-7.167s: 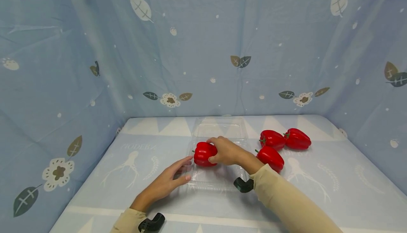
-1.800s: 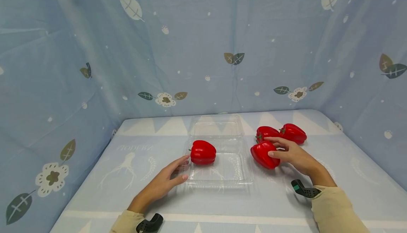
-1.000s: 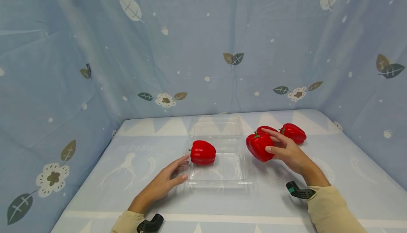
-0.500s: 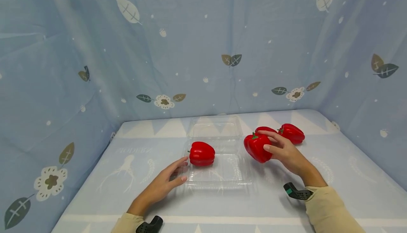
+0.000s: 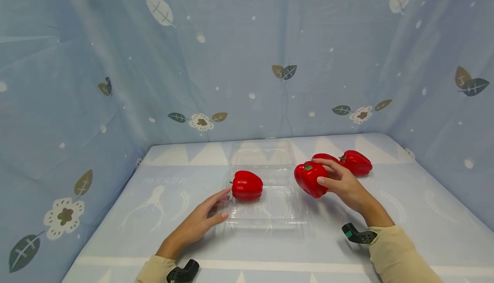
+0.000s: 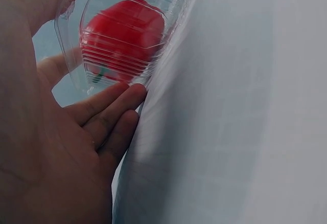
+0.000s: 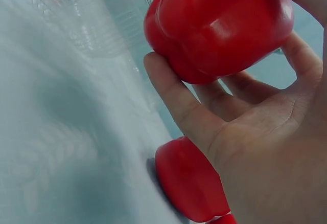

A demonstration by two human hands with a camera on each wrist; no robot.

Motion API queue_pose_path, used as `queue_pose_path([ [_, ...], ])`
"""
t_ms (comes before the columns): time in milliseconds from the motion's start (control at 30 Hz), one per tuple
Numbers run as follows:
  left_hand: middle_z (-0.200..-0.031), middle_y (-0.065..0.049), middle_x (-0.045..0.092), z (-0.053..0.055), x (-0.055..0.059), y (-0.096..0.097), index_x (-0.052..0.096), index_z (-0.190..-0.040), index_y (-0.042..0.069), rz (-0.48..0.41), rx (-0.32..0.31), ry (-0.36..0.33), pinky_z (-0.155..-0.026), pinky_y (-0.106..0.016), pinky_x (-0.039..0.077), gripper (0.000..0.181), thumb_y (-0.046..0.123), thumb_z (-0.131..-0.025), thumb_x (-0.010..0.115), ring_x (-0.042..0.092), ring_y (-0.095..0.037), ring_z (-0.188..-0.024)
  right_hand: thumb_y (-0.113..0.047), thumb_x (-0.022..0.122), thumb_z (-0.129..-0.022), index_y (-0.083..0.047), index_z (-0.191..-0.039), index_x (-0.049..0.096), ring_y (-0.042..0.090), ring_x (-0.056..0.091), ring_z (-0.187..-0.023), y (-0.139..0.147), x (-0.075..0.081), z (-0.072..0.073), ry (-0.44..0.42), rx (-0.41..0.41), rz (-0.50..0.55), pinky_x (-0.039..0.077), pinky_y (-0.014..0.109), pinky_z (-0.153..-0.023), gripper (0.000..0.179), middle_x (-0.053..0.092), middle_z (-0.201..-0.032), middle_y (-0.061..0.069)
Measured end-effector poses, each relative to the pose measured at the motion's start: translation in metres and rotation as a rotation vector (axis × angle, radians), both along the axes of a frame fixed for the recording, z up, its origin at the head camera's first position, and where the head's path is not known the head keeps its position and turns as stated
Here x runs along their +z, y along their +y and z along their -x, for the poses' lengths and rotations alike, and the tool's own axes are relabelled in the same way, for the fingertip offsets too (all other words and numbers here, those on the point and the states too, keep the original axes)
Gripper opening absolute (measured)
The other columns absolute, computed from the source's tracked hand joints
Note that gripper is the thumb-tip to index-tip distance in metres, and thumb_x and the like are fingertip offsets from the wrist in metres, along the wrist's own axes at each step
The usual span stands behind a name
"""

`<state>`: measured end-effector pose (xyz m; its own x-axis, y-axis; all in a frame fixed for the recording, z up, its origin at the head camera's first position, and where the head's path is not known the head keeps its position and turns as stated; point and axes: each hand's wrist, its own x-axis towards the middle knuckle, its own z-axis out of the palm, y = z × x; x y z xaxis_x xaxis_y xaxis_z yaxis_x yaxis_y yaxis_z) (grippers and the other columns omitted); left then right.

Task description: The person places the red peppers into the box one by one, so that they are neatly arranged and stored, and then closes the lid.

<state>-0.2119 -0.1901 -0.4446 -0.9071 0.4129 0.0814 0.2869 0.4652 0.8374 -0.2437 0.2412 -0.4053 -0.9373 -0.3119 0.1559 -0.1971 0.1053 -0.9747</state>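
My right hand [image 5: 345,186] grips a red bell pepper [image 5: 310,179], green stem facing up, raised off the table to the right of a clear plastic clamshell container [image 5: 283,221]. In the right wrist view, the fingers and thumb hold this bell pepper [image 7: 219,29] from its sides. My left hand [image 5: 197,222] rests at the container's left side with relaxed fingers, thumb apart. The left wrist view has the fingertips [image 6: 135,91] against the container's ribbed wall. Inside the container's left part lies another bell pepper [image 5: 247,186], its stem pointing left.
Two more bell peppers lie behind my right hand: one partly hidden pepper [image 5: 325,157] and one farther right pepper [image 5: 356,163]. The container's lid [image 5: 263,153] lies folded back. A pale patterned cloth covers the table [image 5: 154,240], and a blue curtain [image 5: 231,51] surrounds it.
One bell pepper came to lie in the container as my right hand let go. That hand then took another pepper, lifted and tilted it upright, and moved slightly left. My left hand stayed put.
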Motion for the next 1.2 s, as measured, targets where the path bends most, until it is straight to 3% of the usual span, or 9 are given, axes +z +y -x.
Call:
queue_pose_path([
  [233, -0.145, -0.002, 0.053, 0.001, 0.000, 0.003, 0.038, -0.155, 0.030, 0.001, -0.008, -0.019, -0.113, -0.054, 0.033, 0.063, 0.035, -0.098, 0.065, 0.050, -0.024, -0.131, -0.015, 0.069, -0.092, -0.014, -0.149, 0.043, 0.033, 0.050, -0.124, 0.001, 0.003, 0.000, 0.015, -0.007, -0.021, 0.056, 0.050, -0.087, 0.063, 0.044, -0.146, 0.020],
  [667, -0.146, -0.002, 0.052, 0.004, 0.004, 0.004, 0.037, -0.155, 0.031, 0.016, -0.012, -0.006, -0.113, -0.053, 0.033, 0.063, 0.035, -0.098, 0.064, 0.050, -0.023, -0.132, -0.022, 0.075, -0.088, -0.019, -0.156, 0.034, 0.042, 0.041, -0.131, -0.013, 0.019, 0.006, 0.026, -0.028, -0.078, 0.056, 0.047, -0.088, 0.080, 0.042, -0.149, 0.017],
  [1200, -0.145, -0.003, 0.053, 0.001, 0.002, -0.001, 0.038, -0.155, 0.029, 0.012, 0.003, -0.004, -0.112, -0.053, 0.034, 0.062, 0.034, -0.099, 0.064, 0.051, -0.023, -0.131, -0.029, 0.078, -0.087, -0.016, -0.150, 0.043, 0.039, 0.051, -0.125, -0.029, 0.034, 0.013, 0.012, 0.019, -0.175, 0.056, 0.050, -0.087, 0.073, 0.053, -0.140, 0.015],
])
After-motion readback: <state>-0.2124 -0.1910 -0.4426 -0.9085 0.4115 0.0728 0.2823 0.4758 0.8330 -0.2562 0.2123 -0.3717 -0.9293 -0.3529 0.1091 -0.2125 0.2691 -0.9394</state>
